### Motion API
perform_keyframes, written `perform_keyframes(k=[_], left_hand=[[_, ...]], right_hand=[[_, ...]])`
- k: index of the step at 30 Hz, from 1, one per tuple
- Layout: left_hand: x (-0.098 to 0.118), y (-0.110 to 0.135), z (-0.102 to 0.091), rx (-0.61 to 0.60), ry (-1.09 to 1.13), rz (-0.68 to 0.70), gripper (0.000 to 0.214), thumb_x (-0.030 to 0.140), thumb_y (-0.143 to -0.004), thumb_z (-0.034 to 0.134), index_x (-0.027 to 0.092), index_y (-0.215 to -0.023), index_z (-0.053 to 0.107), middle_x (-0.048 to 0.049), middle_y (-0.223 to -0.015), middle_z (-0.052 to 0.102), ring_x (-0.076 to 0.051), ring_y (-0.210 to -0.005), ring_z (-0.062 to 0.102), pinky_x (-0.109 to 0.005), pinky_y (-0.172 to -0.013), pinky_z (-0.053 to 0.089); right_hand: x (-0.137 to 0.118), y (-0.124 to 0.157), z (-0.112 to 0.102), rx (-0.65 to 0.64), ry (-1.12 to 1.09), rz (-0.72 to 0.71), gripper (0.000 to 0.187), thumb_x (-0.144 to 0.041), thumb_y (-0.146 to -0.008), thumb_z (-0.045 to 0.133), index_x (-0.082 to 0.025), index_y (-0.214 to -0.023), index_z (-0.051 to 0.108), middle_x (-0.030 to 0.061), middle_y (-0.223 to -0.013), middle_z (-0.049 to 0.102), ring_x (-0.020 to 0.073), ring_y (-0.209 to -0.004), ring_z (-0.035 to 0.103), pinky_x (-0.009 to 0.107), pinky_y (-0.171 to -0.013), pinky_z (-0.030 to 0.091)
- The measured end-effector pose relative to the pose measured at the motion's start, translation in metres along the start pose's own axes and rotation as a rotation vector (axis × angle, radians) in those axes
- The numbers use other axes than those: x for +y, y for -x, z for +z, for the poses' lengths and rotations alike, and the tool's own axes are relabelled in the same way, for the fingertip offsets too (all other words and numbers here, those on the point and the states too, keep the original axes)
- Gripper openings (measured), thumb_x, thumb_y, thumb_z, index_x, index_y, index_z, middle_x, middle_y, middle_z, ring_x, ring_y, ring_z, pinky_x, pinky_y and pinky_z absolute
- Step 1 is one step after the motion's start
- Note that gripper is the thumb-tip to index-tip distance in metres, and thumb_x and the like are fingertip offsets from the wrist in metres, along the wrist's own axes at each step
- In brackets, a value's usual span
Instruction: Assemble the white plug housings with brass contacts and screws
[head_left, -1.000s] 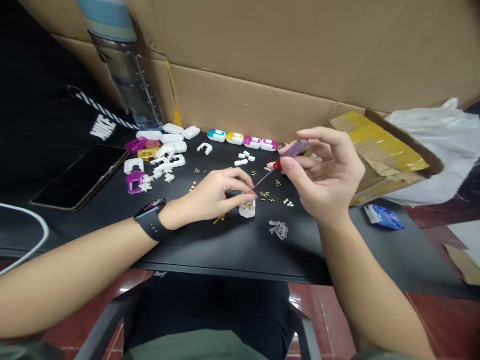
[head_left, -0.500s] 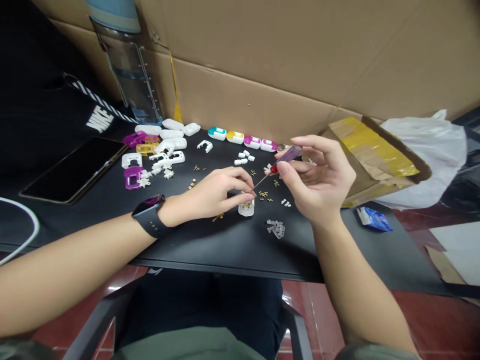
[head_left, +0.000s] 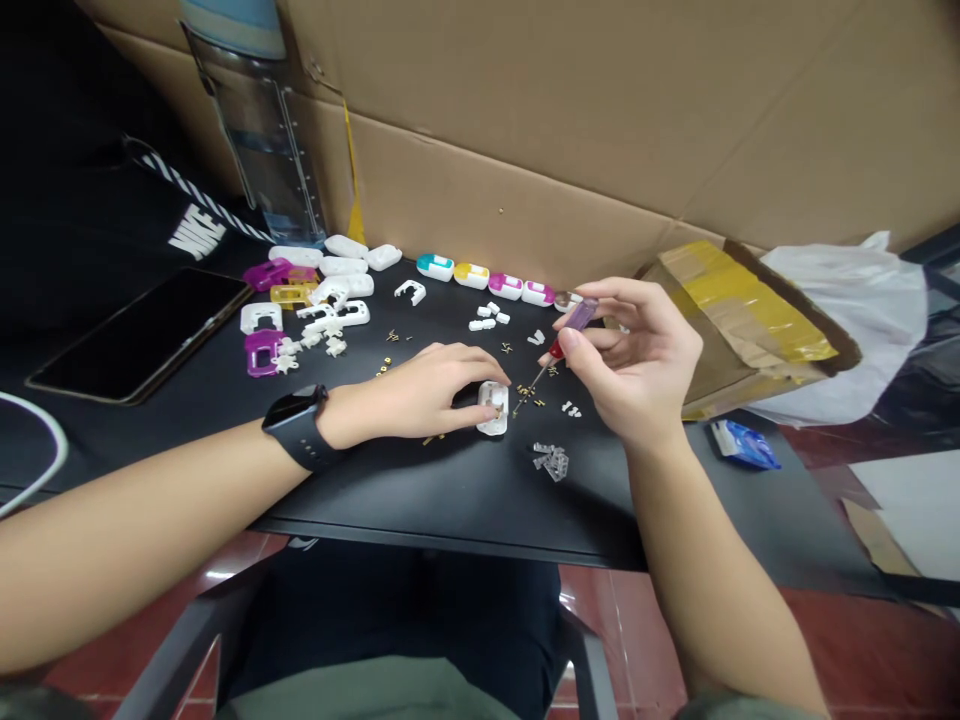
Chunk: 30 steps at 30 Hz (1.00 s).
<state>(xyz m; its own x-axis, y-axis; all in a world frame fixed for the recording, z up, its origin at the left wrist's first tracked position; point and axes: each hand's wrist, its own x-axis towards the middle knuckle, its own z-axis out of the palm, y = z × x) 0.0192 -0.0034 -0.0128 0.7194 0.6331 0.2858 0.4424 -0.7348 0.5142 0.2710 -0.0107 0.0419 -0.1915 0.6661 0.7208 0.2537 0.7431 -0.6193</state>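
My left hand (head_left: pixel 431 390), with a dark watch on its wrist, holds a small white plastic casing (head_left: pixel 493 420) against the table between thumb and fingers. The thumb tip rests on small brass-coloured parts inside the casing, partly hiding them. In my right hand (head_left: pixel 637 350) is a screwdriver (head_left: pixel 577 320) with a clear purple and red handle, pinched between thumb and fingers. Its thin shaft slants down to the left, and the tip is just right of the casing, beside loose brass screws (head_left: pixel 540 403). Clear plastic pieces (head_left: pixel 553 462) lie nearer the table edge.
Coloured and white shells (head_left: pixel 345 290) are heaped at the back left, near a phone (head_left: pixel 142 335) and a water bottle (head_left: pixel 274 150). Several capped units (head_left: pixel 471 275) line the cardboard wall. At the right are an open carton (head_left: pixel 742 320) and a blue packet (head_left: pixel 745 444).
The screwdriver tip has moved from my left fingertips above the casing to the casing's right side, lower down. My left index finger has lifted back, showing more of the casing.
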Motion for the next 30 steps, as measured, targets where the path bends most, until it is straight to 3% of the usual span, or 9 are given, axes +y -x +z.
perform_keyframes(k=[5, 10, 14, 30], left_hand=[[0.0016, -0.0007, -0.0003, -0.035, 0.004, -0.013, 0.040, 0.048, -0.110, 0.070, 0.023, -0.141, 0.071, -0.0084, -0.146, 0.075, -0.030, -0.136, 0.070, -0.047, -0.118, 0.046], [0.0047, -0.0025, -0.0023, -0.051, 0.006, -0.036, 0.041, 0.045, -0.107, 0.075, 0.022, -0.140, 0.071, -0.0076, -0.141, 0.077, -0.029, -0.128, 0.073, -0.044, -0.111, 0.049], [0.0031, -0.0025, -0.0020, -0.058, 0.021, -0.050, 0.042, 0.047, -0.106, 0.077, 0.024, -0.141, 0.072, -0.0072, -0.141, 0.078, -0.029, -0.129, 0.073, -0.042, -0.110, 0.050], [0.0022, -0.0033, -0.0018, -0.009, -0.010, -0.061, 0.044, 0.048, -0.102, 0.079, 0.025, -0.139, 0.076, -0.0082, -0.134, 0.081, -0.031, -0.122, 0.072, -0.045, -0.111, 0.049]], right_hand=[[-0.0047, -0.0007, 0.0044, -0.064, -0.027, 0.048, 0.030, -0.029, -0.094, 0.087, -0.027, -0.121, 0.076, 0.0066, -0.120, 0.074, 0.0200, -0.094, 0.079, 0.027, -0.063, 0.072], [-0.0056, -0.0003, 0.0044, -0.147, -0.046, 0.089, 0.029, -0.029, -0.094, 0.085, -0.026, -0.122, 0.074, 0.0035, -0.107, 0.074, 0.0164, -0.083, 0.077, 0.027, -0.063, 0.071], [-0.0032, 0.0004, 0.0039, -0.208, -0.057, 0.089, 0.029, -0.024, -0.093, 0.083, -0.024, -0.121, 0.073, 0.0042, -0.116, 0.075, 0.0152, -0.089, 0.078, 0.023, -0.066, 0.070], [-0.0004, 0.0008, 0.0087, -0.214, -0.043, 0.068, 0.028, -0.027, -0.092, 0.082, -0.024, -0.118, 0.073, 0.0063, -0.120, 0.073, 0.0187, -0.099, 0.078, 0.027, -0.071, 0.075]])
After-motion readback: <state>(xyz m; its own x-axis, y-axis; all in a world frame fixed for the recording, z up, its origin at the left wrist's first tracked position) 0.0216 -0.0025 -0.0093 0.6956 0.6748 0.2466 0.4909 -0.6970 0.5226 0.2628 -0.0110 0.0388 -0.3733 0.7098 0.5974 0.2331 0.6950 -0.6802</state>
